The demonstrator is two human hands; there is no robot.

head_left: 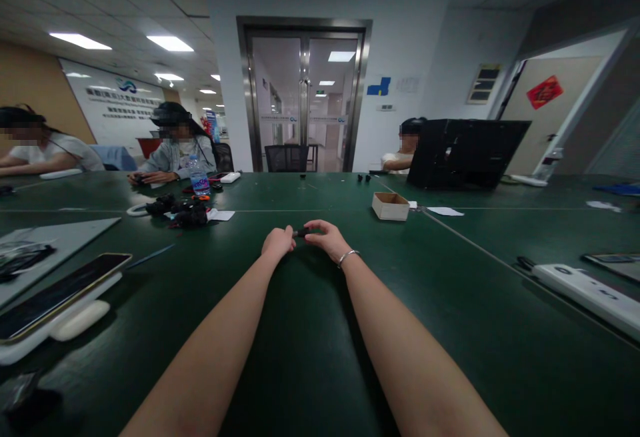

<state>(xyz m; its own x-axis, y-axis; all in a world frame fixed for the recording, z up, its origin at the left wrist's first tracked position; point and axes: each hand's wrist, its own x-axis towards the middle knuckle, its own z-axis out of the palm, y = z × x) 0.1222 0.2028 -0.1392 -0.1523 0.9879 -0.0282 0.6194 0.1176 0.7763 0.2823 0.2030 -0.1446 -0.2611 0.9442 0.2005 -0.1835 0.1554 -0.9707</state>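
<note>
Well inside the table's (450, 267) far edge, our left hand (277, 242) and right hand (329, 240) pinch a dark piece (301, 232), too small to identify, fingertips drawn close; this two-handed handling, we judge, next needs steadiness.

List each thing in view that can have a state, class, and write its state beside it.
Small dark object, held between both hands; one piece or two, cannot tell
Left hand, closed on one end
Right hand, fingertips closed on the other
Box, open-topped
Phone, face up, screen dark
Left bottle, upright
Glass doors, shut
Ceiling lights, on
</note>
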